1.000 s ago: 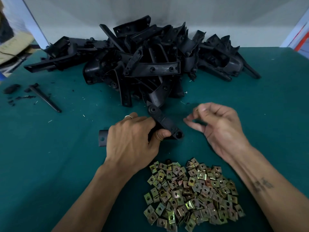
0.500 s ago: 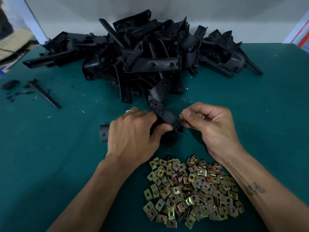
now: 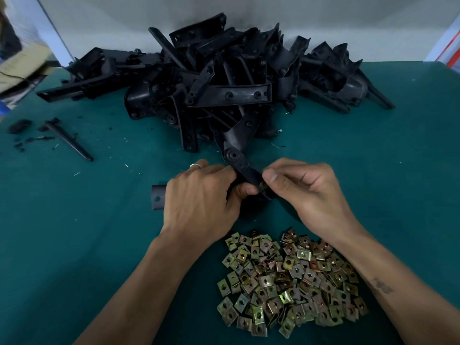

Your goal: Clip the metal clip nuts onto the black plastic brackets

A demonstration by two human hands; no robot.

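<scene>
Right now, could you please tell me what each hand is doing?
Left hand: grips the black bracket.
Right hand: fingers pinched at the bracket's edge; any clip nut there is hidden.

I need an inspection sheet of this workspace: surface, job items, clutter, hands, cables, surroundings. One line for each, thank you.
Surface: teal green table mat, with small pale specks.
Job's things: heap of black plastic brackets at the back; pile of yellowish metal clip nuts at the front; one black bracket in hand.
Clutter: loose black plastic rod and black crumbs at the left.
Hands: left hand grips the bracket; right hand pinches at its end, clip nut hidden.
Cables: thin dark wire on the cardboard, far left.
Surroundings: pale wall behind; cardboard at left.
</scene>
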